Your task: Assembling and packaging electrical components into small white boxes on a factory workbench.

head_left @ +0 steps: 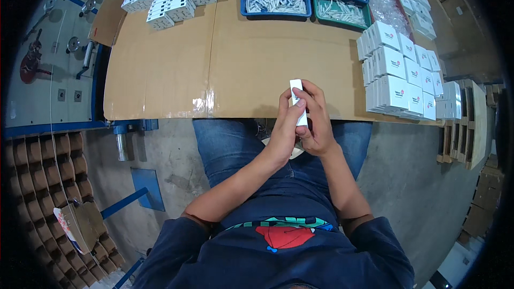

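From my end I see left hand (285,120) and right hand (317,115) gripping slim white box (296,85) at near edge of surface (257,59); white cartons (395,63) stacked right, trays (276,16) far.

Navy tee (235,259), short sleeves (386,246). Front print: red shape (284,237), blue bits, green-and-dark checked band (281,221). Blue denim jeans (217,152).

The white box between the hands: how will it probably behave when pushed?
The white box is probably fairly stiff, as its edges look straight. Its flat faces suggest sliding, not rolling. Stood upright, it might tip, being narrow.
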Action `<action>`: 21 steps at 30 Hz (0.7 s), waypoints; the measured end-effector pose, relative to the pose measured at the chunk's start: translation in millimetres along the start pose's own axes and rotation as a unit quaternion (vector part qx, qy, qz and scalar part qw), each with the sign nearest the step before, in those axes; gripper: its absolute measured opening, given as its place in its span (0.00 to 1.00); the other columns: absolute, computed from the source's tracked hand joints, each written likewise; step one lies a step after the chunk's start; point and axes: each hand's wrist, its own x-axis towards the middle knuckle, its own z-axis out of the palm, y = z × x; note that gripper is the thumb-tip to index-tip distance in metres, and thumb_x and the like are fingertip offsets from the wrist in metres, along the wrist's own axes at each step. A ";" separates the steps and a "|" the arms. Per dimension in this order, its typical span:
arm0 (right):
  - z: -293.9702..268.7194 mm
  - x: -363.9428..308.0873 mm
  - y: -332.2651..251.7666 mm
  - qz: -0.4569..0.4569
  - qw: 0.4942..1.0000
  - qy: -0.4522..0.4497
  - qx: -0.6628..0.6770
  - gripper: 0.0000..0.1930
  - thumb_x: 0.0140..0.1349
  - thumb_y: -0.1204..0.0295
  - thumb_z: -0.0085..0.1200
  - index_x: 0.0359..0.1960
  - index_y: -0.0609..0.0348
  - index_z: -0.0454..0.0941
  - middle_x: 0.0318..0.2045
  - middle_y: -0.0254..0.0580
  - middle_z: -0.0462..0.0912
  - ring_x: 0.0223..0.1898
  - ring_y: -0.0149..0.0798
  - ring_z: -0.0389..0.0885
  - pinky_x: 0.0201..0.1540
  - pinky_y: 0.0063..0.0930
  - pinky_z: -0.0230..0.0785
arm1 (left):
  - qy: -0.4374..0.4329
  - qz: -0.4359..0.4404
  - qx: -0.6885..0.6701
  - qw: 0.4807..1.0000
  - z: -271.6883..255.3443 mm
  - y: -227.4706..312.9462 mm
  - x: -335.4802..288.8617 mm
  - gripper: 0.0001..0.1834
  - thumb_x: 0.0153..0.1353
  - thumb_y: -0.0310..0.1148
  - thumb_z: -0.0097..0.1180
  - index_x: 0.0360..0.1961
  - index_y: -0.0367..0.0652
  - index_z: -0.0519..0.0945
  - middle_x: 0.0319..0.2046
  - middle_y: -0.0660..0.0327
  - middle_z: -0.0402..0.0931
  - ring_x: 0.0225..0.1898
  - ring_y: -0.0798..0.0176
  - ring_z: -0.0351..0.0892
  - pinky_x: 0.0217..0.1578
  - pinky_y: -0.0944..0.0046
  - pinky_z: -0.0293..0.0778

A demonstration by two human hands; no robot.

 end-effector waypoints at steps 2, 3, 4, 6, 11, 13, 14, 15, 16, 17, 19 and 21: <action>3.3 0.3 0.8 -0.018 1.000 0.003 -0.014 0.40 0.72 0.40 0.48 0.69 0.66 0.69 0.68 0.69 0.64 0.68 0.63 0.68 0.68 0.49 0.64 | 0.018 0.057 -0.001 0.998 0.8 -7.6 1.0 0.30 0.77 0.49 0.43 0.74 0.49 0.59 0.56 0.61 0.71 0.56 0.65 0.75 0.57 0.63 0.72; 4.4 -0.1 0.4 -0.020 1.000 0.004 -0.023 0.40 0.73 0.39 0.45 0.69 0.66 0.69 0.68 0.69 0.64 0.67 0.64 0.68 0.67 0.50 0.65 | 0.019 0.057 -0.002 0.998 -0.9 -10.7 1.7 0.30 0.77 0.49 0.43 0.74 0.49 0.59 0.56 0.61 0.71 0.56 0.65 0.75 0.57 0.63 0.72; 5.1 -0.4 0.1 -0.021 0.999 0.007 -0.033 0.40 0.74 0.39 0.43 0.69 0.67 0.68 0.68 0.70 0.64 0.67 0.65 0.68 0.67 0.50 0.65 | 0.019 0.074 0.003 0.997 -2.7 -13.8 2.8 0.30 0.77 0.49 0.42 0.74 0.48 0.60 0.56 0.61 0.71 0.56 0.66 0.75 0.57 0.64 0.72; 7.2 -0.6 0.0 -0.025 0.999 0.009 -0.032 0.40 0.74 0.39 0.42 0.68 0.67 0.69 0.68 0.70 0.64 0.67 0.65 0.68 0.67 0.50 0.66 | 0.020 0.090 0.008 0.996 -4.1 -17.9 2.8 0.30 0.77 0.48 0.42 0.74 0.48 0.60 0.55 0.61 0.71 0.55 0.67 0.75 0.56 0.65 0.72; 7.7 0.6 -4.7 -0.030 0.999 0.011 -0.033 0.39 0.77 0.40 0.35 0.67 0.67 0.70 0.69 0.71 0.65 0.68 0.64 0.68 0.69 0.51 0.62 | 0.038 0.095 -0.002 0.995 -3.7 -23.9 0.6 0.33 0.77 0.48 0.42 0.78 0.48 0.57 0.56 0.62 0.72 0.55 0.68 0.75 0.55 0.65 0.73; 5.8 2.7 -6.9 -0.035 0.998 0.011 -0.041 0.38 0.78 0.41 0.35 0.66 0.68 0.71 0.68 0.72 0.66 0.67 0.65 0.70 0.68 0.51 0.64 | 0.041 0.101 -0.002 0.994 -3.3 -25.5 2.1 0.32 0.77 0.49 0.42 0.77 0.48 0.58 0.55 0.62 0.72 0.55 0.68 0.75 0.54 0.66 0.73; 5.6 3.1 -7.8 -0.034 0.998 0.011 -0.043 0.38 0.78 0.41 0.35 0.66 0.68 0.71 0.68 0.72 0.66 0.67 0.65 0.70 0.68 0.51 0.64 | 0.044 0.107 -0.002 0.993 -2.9 -25.9 2.9 0.32 0.77 0.50 0.42 0.77 0.49 0.58 0.55 0.62 0.73 0.54 0.68 0.75 0.54 0.66 0.73; 6.0 3.3 -8.8 -0.032 0.998 0.014 -0.044 0.38 0.78 0.41 0.35 0.65 0.68 0.72 0.68 0.72 0.66 0.66 0.66 0.71 0.68 0.51 0.64 | 0.042 0.106 -0.002 0.993 -2.7 -26.0 2.9 0.32 0.77 0.50 0.42 0.77 0.49 0.58 0.55 0.62 0.73 0.54 0.68 0.75 0.54 0.66 0.73; 6.1 3.1 -9.2 -0.030 0.998 0.016 -0.043 0.38 0.78 0.41 0.35 0.64 0.69 0.72 0.67 0.73 0.67 0.66 0.66 0.72 0.67 0.51 0.65 | 0.041 0.104 -0.012 0.994 -2.9 -26.3 2.4 0.32 0.77 0.50 0.42 0.76 0.49 0.59 0.54 0.62 0.73 0.54 0.68 0.76 0.54 0.66 0.73; 5.8 2.5 -8.9 -0.029 0.998 0.016 -0.044 0.38 0.78 0.41 0.35 0.64 0.69 0.72 0.67 0.73 0.67 0.66 0.66 0.72 0.67 0.51 0.65 | 0.040 0.101 -0.022 0.994 -3.1 -26.5 1.8 0.31 0.77 0.50 0.42 0.76 0.49 0.60 0.53 0.62 0.73 0.53 0.69 0.76 0.54 0.67 0.74; 5.2 1.5 -7.9 -0.034 0.998 0.021 -0.048 0.38 0.78 0.42 0.36 0.64 0.69 0.73 0.66 0.73 0.68 0.65 0.66 0.73 0.67 0.50 0.66 | 0.038 0.097 -0.023 0.994 -3.5 -27.6 1.5 0.31 0.77 0.50 0.42 0.75 0.49 0.61 0.52 0.62 0.74 0.53 0.68 0.76 0.53 0.67 0.74; 5.6 0.9 -7.8 -0.031 0.998 0.020 -0.046 0.38 0.78 0.42 0.35 0.63 0.70 0.73 0.66 0.73 0.68 0.65 0.66 0.73 0.67 0.50 0.66 | 0.038 0.094 -0.024 0.995 -3.8 -28.1 1.1 0.30 0.78 0.50 0.42 0.75 0.49 0.61 0.52 0.62 0.74 0.53 0.68 0.77 0.53 0.67 0.74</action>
